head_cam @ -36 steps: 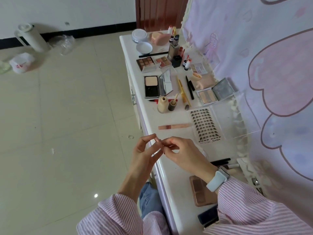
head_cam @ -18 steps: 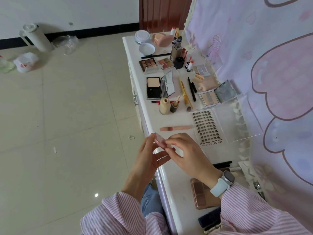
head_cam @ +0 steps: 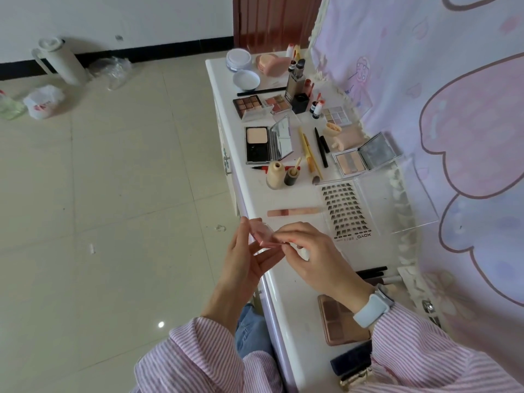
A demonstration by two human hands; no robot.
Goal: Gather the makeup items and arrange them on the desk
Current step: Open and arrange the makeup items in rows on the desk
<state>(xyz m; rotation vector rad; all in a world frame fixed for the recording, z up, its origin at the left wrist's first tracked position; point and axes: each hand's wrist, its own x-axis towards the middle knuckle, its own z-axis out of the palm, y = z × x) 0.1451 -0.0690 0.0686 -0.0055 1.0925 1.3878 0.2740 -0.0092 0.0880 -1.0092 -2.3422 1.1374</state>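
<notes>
Both hands hold a small pink clear case (head_cam: 262, 234) above the table (head_cam: 286, 194) edge: left hand (head_cam: 243, 259) pinches its side, right hand (head_cam: 309, 251) pinches its end. It looks light, stiff and slippery; the flat edges seem safest.

We see a glossy beige tiled floor (head_cam: 107, 199) meeting a white wall (head_cam: 113, 15) with a black skirting strip (head_cam: 158, 49). A dark red wooden door (head_cam: 272, 18) stands beyond the white desk (head_cam: 286, 282), and a pale lilac cartoon-printed curtain (head_cam: 453, 114) hangs along our right
</notes>
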